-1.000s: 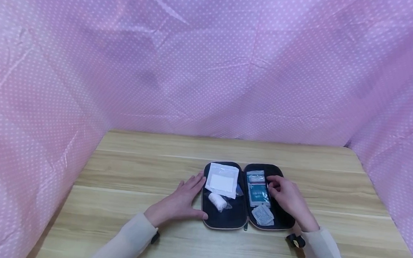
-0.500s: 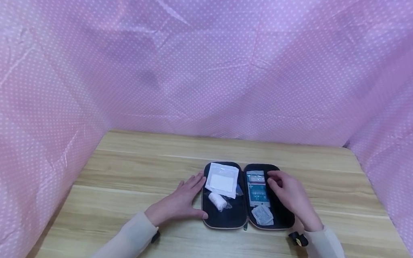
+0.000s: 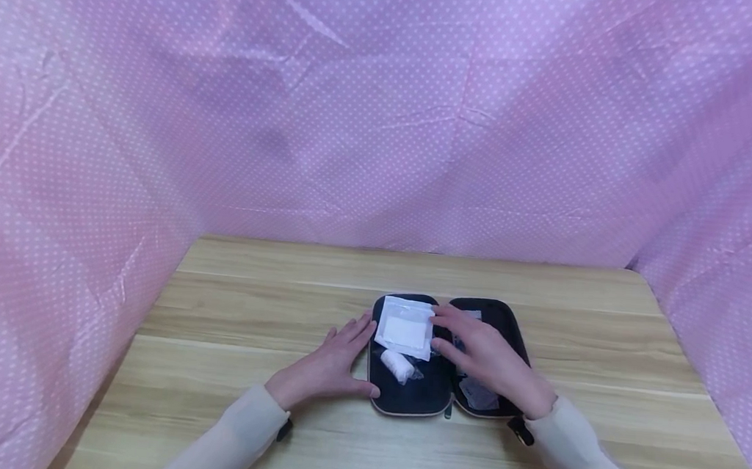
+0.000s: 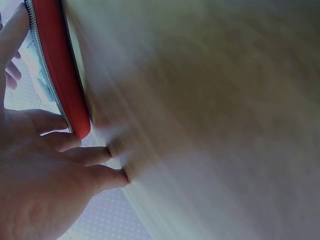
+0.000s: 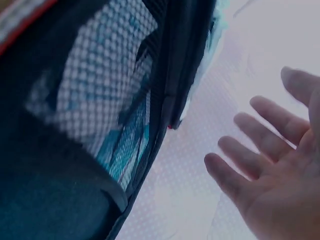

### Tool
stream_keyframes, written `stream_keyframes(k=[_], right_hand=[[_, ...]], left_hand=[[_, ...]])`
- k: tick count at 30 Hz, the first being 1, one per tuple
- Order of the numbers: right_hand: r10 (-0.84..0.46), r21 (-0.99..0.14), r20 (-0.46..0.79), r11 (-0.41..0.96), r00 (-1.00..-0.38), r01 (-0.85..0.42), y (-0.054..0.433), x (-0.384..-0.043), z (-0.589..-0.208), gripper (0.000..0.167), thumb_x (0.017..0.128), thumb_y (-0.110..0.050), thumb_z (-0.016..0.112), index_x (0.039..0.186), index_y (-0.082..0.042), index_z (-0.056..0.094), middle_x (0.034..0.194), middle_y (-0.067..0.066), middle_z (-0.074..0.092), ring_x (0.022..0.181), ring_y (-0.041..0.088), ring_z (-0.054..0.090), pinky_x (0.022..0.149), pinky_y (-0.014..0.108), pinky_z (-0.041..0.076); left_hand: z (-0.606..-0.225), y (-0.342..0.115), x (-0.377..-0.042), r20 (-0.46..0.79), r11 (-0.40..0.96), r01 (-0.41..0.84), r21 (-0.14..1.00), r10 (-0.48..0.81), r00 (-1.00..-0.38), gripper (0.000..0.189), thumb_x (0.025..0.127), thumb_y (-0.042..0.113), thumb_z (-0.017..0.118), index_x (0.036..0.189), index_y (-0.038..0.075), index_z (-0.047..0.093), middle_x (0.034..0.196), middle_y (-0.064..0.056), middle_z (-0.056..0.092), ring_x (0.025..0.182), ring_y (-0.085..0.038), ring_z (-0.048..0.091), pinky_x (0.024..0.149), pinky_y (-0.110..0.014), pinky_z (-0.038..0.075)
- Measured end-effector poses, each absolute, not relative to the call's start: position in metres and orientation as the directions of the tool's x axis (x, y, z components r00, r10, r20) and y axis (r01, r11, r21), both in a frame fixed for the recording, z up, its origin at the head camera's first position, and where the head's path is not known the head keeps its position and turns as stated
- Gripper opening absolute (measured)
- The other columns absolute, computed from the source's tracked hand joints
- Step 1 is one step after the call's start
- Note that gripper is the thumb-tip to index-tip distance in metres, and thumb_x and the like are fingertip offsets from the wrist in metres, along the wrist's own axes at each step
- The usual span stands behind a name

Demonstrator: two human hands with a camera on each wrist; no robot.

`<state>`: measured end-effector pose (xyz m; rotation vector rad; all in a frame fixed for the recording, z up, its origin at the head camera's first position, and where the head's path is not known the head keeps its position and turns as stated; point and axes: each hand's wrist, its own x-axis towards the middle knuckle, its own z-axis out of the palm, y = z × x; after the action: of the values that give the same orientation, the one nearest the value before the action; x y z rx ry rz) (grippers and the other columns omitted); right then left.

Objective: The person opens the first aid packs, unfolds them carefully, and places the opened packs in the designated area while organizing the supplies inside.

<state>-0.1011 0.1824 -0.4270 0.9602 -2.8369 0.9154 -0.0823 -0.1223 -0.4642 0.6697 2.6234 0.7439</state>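
A zippered case (image 3: 412, 399), black inside and red outside in the left wrist view, lies unfolded on the table. My left hand (image 3: 329, 363) rests on the table with fingers and thumb against the case's left edge. Inside the left half are a white gauze packet (image 3: 406, 332) and a white bandage roll (image 3: 397, 366) in clear plastic. My right hand (image 3: 489, 354) extends over the right half, its fingertips by the gauze packet's right edge, holding nothing. It hides most of the teal packet; small packets (image 3: 479, 396) show below it. A mesh pocket (image 5: 100, 75) covers packets in the right wrist view.
The wood-grain table (image 3: 244, 305) extends on all sides of the case. Pink dotted cloth (image 3: 382, 154) hangs behind the table and along both sides. A zipper pull (image 3: 448, 409) sticks out at the case's near edge, by the fold.
My right hand has moved left from the right half's outer side, across the teal packet to the gauze packet's edge, its fingers straightening. My left hand stays in place.
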Motion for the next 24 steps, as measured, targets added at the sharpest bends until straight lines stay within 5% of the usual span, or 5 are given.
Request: stream_keyframes(k=[10, 24], right_hand=[[-0.689, -0.514, -0.058, 0.641, -0.722, -0.570, 0.169, -0.104, -0.434, 0.064, 0.104, -0.044, 0.062, 0.155, -0.010, 0.048, 0.162, 0.010, 0.042, 0.153, 0.034, 0.031, 0.117, 0.063, 0.032], [-0.725, -0.332, 0.081, 0.628, -0.684, -0.704, 0.172, -0.099, -0.441, 0.034, 0.103, -0.017, 0.066, 0.134, -0.006, 0.069, 0.147, 0.013, 0.059, 0.137, 0.032, 0.055, 0.107, 0.052, 0.048]], left_hand=[[-0.463, -0.122, -0.081, -0.187, 0.760, 0.350, 0.547, 0.519, -0.834, 0.114, 0.082, 0.057, 0.082, 0.164, 0.005, 0.024, 0.173, -0.011, 0.011, 0.156, -0.040, 0.016, 0.124, -0.063, 0.012], [-0.463, -0.121, -0.079, -0.185, 0.764, 0.353, 0.540, 0.517, -0.836, 0.114, 0.082, 0.059, 0.081, 0.165, 0.006, 0.023, 0.173, -0.010, 0.010, 0.156, -0.040, 0.016, 0.124, -0.063, 0.013]])
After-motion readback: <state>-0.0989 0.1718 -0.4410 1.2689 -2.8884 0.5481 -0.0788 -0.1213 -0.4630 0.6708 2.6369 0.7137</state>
